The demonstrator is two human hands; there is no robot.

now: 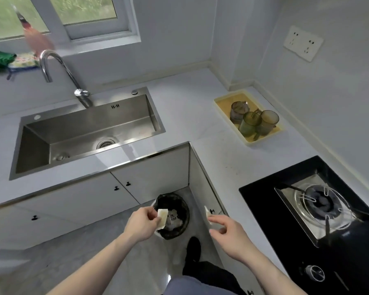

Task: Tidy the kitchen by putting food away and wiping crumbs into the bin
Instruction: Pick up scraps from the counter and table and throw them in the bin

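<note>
— Tell me, what does your left hand (142, 223) hold now?

— Your left hand pinches a small white wipe (162, 217), a little yellow-stained, between thumb and fingers. You hold it just above the bin (172, 218), which has a black liner and stands on the floor in the inner corner of the cabinets. Some pale rubbish lies inside the bin.

— And your right hand (227, 229)?

— It is near the front edge of the counter (200, 116), to the right of the bin. Its fingers are loosely curled, and thumb and forefinger pinch a small white scrap (207, 210). What this scrap is, I cannot tell.

— What else is on the counter?

— The steel sink (87, 133) with the tap (60, 73) is at the left part. A yellow tray (218, 103) with three tinted cups (251, 122) is near the back right corner. The black gas hob (320, 207) is at the right edge, close to your right hand.
</note>
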